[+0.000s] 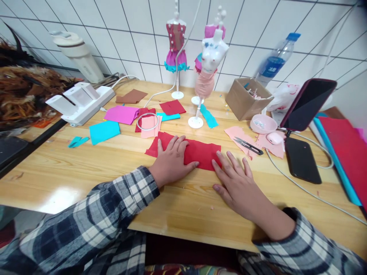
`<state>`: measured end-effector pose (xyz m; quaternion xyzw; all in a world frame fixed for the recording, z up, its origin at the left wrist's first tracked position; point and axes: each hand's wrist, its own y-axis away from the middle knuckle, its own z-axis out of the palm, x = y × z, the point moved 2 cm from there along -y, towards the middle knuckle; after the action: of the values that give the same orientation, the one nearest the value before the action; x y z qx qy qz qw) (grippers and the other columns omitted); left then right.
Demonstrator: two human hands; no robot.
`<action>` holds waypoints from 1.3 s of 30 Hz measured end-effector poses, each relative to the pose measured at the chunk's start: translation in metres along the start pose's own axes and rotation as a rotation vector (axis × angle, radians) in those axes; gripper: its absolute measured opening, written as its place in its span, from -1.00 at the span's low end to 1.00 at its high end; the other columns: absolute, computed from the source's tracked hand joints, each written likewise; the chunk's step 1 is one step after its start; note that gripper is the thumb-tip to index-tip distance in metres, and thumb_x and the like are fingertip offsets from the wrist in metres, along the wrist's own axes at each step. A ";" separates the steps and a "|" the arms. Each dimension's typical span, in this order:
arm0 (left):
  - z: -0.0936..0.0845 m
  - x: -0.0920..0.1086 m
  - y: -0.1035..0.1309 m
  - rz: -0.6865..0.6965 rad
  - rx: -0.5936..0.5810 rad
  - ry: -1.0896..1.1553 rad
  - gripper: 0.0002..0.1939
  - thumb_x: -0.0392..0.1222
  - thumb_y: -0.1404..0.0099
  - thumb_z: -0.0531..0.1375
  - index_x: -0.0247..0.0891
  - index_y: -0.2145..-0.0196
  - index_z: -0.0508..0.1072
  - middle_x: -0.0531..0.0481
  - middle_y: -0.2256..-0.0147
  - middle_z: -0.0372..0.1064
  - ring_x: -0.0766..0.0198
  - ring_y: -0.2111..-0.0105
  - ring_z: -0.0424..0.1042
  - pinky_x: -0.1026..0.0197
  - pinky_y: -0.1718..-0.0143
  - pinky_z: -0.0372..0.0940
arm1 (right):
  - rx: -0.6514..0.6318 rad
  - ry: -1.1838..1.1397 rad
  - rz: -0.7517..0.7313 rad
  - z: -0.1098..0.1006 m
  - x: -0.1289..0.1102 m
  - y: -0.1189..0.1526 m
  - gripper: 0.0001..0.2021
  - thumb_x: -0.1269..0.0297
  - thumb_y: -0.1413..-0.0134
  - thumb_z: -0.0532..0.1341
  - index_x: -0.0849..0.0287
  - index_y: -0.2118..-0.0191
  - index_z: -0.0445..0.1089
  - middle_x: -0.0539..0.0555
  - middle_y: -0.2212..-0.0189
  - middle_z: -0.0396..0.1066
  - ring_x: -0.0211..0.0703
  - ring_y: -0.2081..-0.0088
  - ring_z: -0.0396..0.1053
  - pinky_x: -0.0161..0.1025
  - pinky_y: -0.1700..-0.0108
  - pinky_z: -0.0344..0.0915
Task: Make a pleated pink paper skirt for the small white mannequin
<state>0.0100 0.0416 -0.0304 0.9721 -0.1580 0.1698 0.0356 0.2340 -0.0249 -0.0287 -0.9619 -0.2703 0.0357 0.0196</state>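
Observation:
A strip of red crepe-like material [200, 153] lies flat on the wooden table [114, 187]. My left hand [173, 158] rests palm down on its left part, fingers spread, thumb pointing right. At the strip's right end, my right hand [236, 181] touches the edge with its fingertips, fingers apart. Behind the strip lie pink pieces [150, 131] with a white ring [147, 121] on them, a folded red piece [172, 107] and a turquoise piece [169, 117]. A small mannequin [205, 82] with a pink wrapped skirt stands just beyond.
Two more mannequins, one in a red top [176, 38], stand at the back. Black snips [248, 146], a pink bowl [263, 124], a cardboard box [247, 100] and phones [303, 160] are at the right. A white power strip [91, 105] sits at the left.

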 end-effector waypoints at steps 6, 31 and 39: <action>0.001 -0.001 -0.001 0.010 0.011 -0.007 -0.28 0.31 -0.29 0.08 -0.14 -0.25 0.16 -0.20 -0.38 -0.04 -0.18 -0.38 -0.10 -0.54 -0.28 -0.45 | -0.019 0.006 0.052 0.003 0.006 0.007 -0.48 0.13 -0.40 -0.09 0.19 -0.37 0.07 0.12 -0.44 -0.18 0.20 -0.43 -0.25 0.34 -0.34 -0.13; -0.018 -0.008 -0.001 0.429 0.054 0.000 -0.64 -0.11 -0.47 -0.01 -0.18 -0.10 0.44 -0.15 -0.17 0.37 0.05 -0.17 0.33 -0.18 -0.22 0.16 | 0.045 -0.246 -0.140 -0.011 -0.003 -0.043 -0.70 0.26 -0.30 0.09 0.11 -0.06 0.45 0.14 0.05 0.47 0.00 0.05 0.38 -0.06 0.01 0.33; -0.012 -0.013 -0.008 0.186 0.053 -0.024 -0.61 -0.07 -0.43 0.06 -0.07 -0.17 0.34 -0.09 -0.27 0.24 0.02 -0.27 0.22 -0.48 -0.27 -0.12 | -0.105 -0.248 -0.255 -0.010 -0.016 -0.042 -0.44 0.13 -0.34 0.06 0.23 -0.36 0.11 0.15 -0.33 0.17 0.09 -0.33 0.09 0.12 -0.29 0.10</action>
<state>-0.0031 0.0546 -0.0242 0.9558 -0.2434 0.1650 -0.0081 0.1991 0.0023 -0.0152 -0.9078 -0.3919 0.1371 -0.0597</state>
